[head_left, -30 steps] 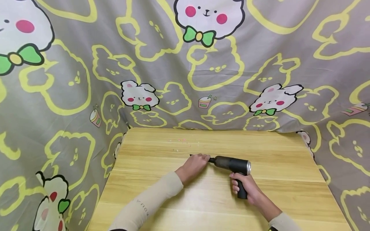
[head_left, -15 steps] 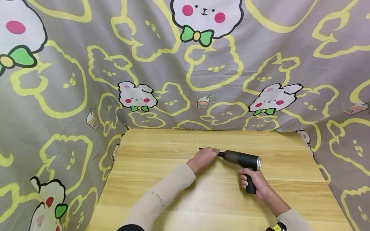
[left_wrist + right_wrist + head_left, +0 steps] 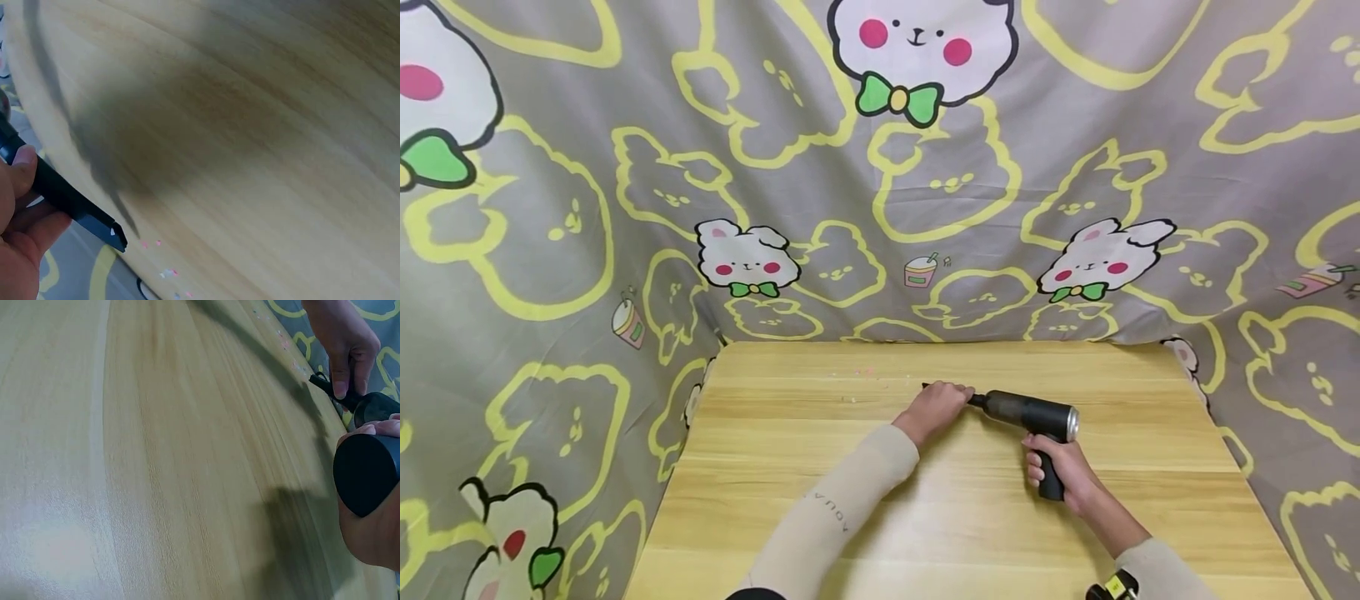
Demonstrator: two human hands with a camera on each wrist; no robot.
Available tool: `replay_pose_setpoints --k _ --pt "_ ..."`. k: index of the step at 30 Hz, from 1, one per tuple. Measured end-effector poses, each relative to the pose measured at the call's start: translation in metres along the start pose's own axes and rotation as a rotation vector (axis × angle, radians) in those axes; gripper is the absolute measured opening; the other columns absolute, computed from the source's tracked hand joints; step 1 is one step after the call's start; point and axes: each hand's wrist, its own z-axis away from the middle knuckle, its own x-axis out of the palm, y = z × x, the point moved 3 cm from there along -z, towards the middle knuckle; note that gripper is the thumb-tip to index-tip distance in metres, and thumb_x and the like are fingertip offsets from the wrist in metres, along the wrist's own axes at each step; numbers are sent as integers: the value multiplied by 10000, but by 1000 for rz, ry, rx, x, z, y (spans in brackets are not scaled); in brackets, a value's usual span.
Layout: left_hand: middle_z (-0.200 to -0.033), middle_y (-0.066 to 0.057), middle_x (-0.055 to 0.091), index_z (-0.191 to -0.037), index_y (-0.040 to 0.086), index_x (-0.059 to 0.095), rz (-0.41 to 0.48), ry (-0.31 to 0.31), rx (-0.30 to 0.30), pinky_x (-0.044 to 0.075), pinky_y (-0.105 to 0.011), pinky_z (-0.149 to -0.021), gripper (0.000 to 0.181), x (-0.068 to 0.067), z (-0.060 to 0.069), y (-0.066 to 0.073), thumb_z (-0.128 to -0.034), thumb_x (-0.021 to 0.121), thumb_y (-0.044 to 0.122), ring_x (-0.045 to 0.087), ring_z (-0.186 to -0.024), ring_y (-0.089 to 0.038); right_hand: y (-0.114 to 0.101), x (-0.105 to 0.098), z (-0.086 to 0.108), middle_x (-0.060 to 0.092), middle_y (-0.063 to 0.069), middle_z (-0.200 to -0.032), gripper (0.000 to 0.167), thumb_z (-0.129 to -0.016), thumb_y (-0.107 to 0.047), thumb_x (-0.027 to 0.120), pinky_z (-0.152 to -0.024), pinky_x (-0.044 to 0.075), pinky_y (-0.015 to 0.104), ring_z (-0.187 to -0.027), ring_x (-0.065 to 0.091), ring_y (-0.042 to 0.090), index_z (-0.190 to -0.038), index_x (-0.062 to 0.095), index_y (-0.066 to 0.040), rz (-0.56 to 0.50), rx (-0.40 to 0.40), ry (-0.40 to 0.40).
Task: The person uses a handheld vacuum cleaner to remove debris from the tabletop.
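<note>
A black handheld vacuum cleaner (image 3: 1028,412) is held above the table by both hands. My right hand (image 3: 1063,471) grips its handle (image 3: 365,475), fingers curled round it. The left hand (image 3: 934,408) pinches the slim black nozzle (image 3: 72,203) between thumb and fingers; the left wrist view shows its slanted tip pointing at the scraps. Small pink and white scraps (image 3: 167,273) lie scattered on the tabletop, just beyond and left of the nozzle tip in the head view.
The wood-grain table (image 3: 970,533) reaches back to a grey curtain (image 3: 820,192) with cartoon prints, which also hangs along both sides. Shadows of the hands and vacuum fall across the wood.
Both hands have carried the vacuum to the right and slightly away over the table, mostly in the first half second. Since then it has hardly moved. The head view has shifted slightly.
</note>
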Motion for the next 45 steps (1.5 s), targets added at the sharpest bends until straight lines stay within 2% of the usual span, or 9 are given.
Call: replay_pose_setpoints --k 5,10,15,21,24,31,35,40,45 --pt "-1189 23 788 -1301 175 728 10 19 -20 631 -179 -762 329 5 -3 1 -1019 615 48 779 -962 -118 2 -4 -4 482 -62 -624 124 -1054 -105 524 -476 433 210 -500 424 68 -934 540 -131 2 12 23" --pt "-1239 27 770 -1332 177 713 24 -3 -40 626 -172 -809 353 8 -4 0 -1019 615 48 773 -1012 -111 4 -5 -8 481 -52 -619 128 -1050 -107 535 -477 430 219 -493 428 74 -923 547 -118 -8 30 42" --pt "-1221 22 776 -1327 177 716 46 -18 -59 629 -188 -831 353 8 -4 -2 -1021 607 38 775 -1009 -116 6 -6 -12 471 -52 -621 149 -1052 -107 525 -483 431 222 -497 427 76 -905 543 -125 -10 38 36" --pt "-1193 19 786 -1322 174 720 31 -27 -48 628 -180 -810 345 9 1 -3 -1023 608 43 777 -985 -111 10 -5 -13 460 -52 -614 141 -1050 -104 512 -474 427 217 -484 418 72 -911 533 -119 -19 63 52" --pt "-1151 19 797 -1291 175 739 28 -7 -52 630 -175 -775 316 12 4 -3 -1031 603 59 783 -935 -110 12 -3 -14 455 -57 -612 144 -1055 -100 492 -473 432 214 -480 420 63 -916 528 -120 -29 86 54" --pt "-1134 10 802 -1242 157 760 75 9 -67 632 -183 -799 248 15 13 -4 -1046 610 180 790 -932 -126 17 1 -11 453 -66 -616 129 -1050 -118 505 -479 443 211 -481 428 54 -924 535 -124 -29 109 44" --pt "-1145 15 798 -1270 155 751 81 1 -66 632 -180 -793 268 15 19 -4 -1056 590 151 789 -926 -121 20 5 -8 452 -63 -620 141 -1058 -123 499 -489 451 215 -487 430 59 -921 528 -125 -24 116 35" --pt "-1119 1 805 -1254 149 756 86 27 -57 641 -199 -776 271 15 26 -7 -1051 583 101 792 -895 -143 22 12 -7 443 -50 -624 168 -1047 -115 517 -495 446 228 -492 428 74 -881 502 -136 3 111 67" --pt "-1148 -3 799 -1246 131 754 112 41 -47 638 -204 -816 252 15 31 -11 -1042 611 171 791 -947 -150 23 20 -7 441 -36 -626 186 -1014 -100 553 -484 431 238 -493 413 91 -848 478 -141 9 115 117"
